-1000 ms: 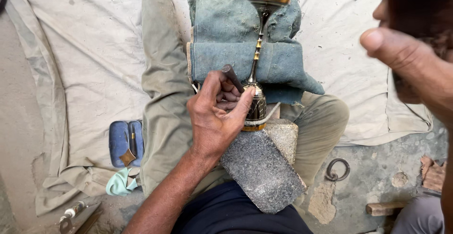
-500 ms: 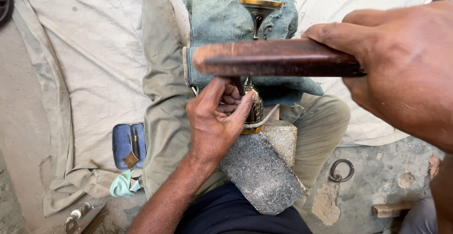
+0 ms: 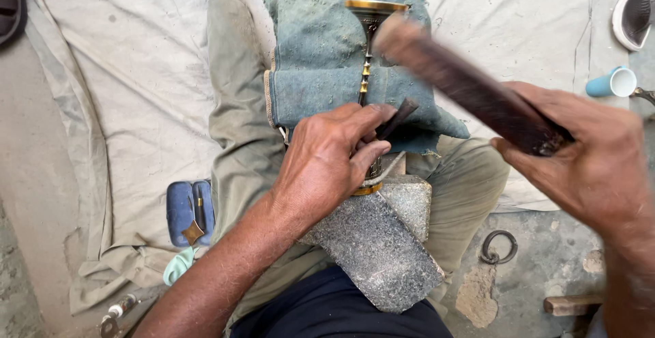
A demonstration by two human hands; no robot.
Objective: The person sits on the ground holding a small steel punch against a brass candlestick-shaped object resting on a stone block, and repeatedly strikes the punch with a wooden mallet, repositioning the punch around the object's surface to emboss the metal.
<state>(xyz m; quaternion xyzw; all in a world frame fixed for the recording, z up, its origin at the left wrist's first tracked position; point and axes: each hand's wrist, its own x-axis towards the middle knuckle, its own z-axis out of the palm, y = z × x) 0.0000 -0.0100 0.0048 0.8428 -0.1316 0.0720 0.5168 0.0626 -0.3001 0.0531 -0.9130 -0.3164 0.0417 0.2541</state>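
Observation:
A slender brass goblet-shaped piece lies along my lap on a folded blue-green cloth, its base resting on a grey stone block. My left hand grips the brass base and pins a thin dark punch-like tool against it. My right hand is raised at the right, shut on a dark reddish wooden stick that angles up-left over the brass stem and is motion-blurred.
A beige cloth covers the ground. A blue case lies at my left knee, with a metal tool below it. A metal ring lies on concrete at right. A blue cup and a sandal sit far right.
My right hand came in from the upper right holding the wooden stick, swung it across above the brass piece, and now holds it tilted up-left. My left hand stays on the base.

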